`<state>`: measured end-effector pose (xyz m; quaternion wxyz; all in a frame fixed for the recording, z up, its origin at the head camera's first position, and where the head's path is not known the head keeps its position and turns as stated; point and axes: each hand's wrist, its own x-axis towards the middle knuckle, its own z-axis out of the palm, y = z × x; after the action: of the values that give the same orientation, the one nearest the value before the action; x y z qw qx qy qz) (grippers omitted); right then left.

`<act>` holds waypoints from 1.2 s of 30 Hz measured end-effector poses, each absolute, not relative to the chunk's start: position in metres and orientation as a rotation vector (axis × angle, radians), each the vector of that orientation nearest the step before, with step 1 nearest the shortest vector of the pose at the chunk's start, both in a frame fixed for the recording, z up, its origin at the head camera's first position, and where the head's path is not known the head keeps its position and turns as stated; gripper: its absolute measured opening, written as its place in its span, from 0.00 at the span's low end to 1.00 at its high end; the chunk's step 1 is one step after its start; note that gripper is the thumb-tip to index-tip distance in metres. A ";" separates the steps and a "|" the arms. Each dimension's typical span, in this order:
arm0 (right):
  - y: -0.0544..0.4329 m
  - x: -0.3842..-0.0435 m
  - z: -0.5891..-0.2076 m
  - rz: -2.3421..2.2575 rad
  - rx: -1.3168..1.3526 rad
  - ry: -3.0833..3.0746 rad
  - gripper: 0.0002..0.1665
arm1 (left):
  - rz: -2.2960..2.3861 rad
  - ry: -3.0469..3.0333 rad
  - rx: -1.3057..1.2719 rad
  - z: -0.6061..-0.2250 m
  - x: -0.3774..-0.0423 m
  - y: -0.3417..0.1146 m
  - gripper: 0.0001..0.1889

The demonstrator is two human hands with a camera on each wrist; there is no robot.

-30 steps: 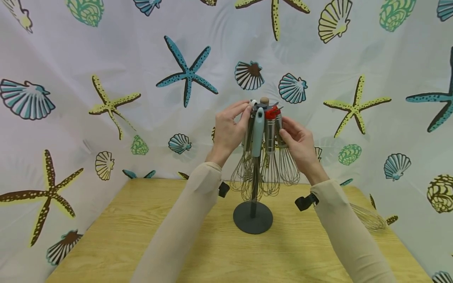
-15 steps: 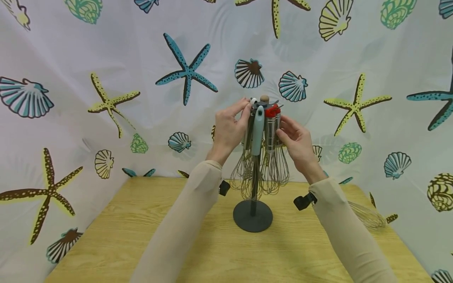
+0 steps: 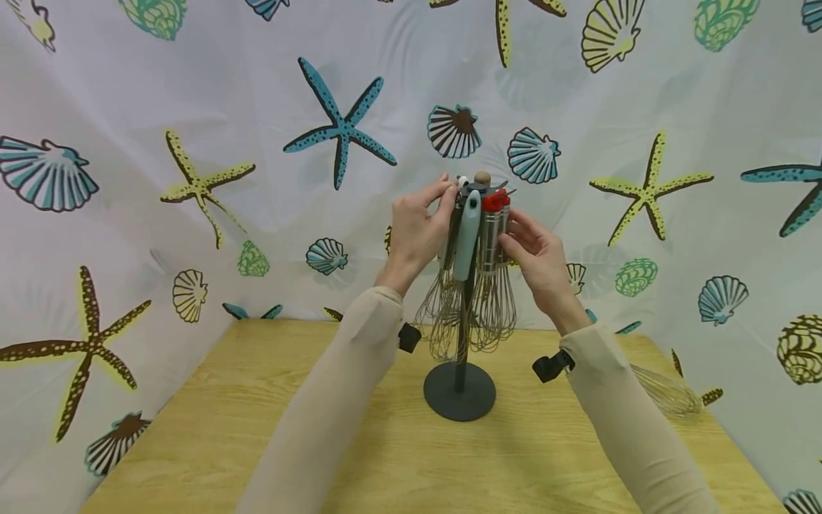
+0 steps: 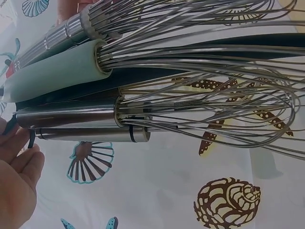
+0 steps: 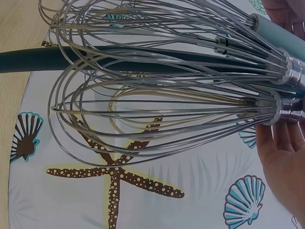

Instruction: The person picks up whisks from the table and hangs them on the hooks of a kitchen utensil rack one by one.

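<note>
A black stand [image 3: 459, 391] with a wooden knob [image 3: 482, 178] on top bears several hanging whisks. High on its left side, my left hand [image 3: 417, 221] pinches at a black hook [image 4: 32, 138] beside the ends of two steel handles [image 4: 71, 113]. On the other side my right hand [image 3: 539, 260] holds a steel whisk [image 5: 289, 109] by its red-topped handle, thumb in front and fingers behind. A matching red-topped whisk [image 3: 489, 243] hangs against it. Nearest the camera is a whisk with a pale blue handle [image 3: 467, 235]. Wire loops overlap below the handles.
The stand's round base rests on a wooden table [image 3: 289, 428]. A loose whisk [image 3: 668, 392] lies at the table's right side, partly hidden by the right sleeve. A white cloth [image 3: 257, 93] with shells and starfish hangs behind and to the sides.
The right hand has moved slightly left with its steel whisk, which now sits close against the other red-topped one. The left hand has stayed nearly in place.
</note>
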<state>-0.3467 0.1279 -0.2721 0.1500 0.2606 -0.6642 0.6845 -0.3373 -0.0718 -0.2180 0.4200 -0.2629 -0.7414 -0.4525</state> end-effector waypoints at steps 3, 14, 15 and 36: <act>0.128 -0.345 -0.271 1.968 0.758 -1.894 0.30 | -1.144 -1.866 -0.659 -0.216 -0.338 -0.072 0.13; 0.129 -0.347 -0.273 1.953 0.752 -1.907 0.30 | -1.227 -1.871 -0.581 -0.220 -0.336 -0.069 0.13; 0.129 -0.347 -0.273 1.950 0.754 -1.910 0.30 | -1.234 -1.874 -0.571 -0.220 -0.336 -0.068 0.13; 0.129 -0.348 -0.274 1.958 0.781 -1.889 0.30 | -1.362 -1.799 -0.531 -0.217 -0.338 -0.061 0.13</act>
<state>-0.3477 0.1292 -0.2737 0.1549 0.2728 -0.6593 0.6833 -0.3376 -0.0611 -0.2175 0.4003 -0.2100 -0.7111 -0.5386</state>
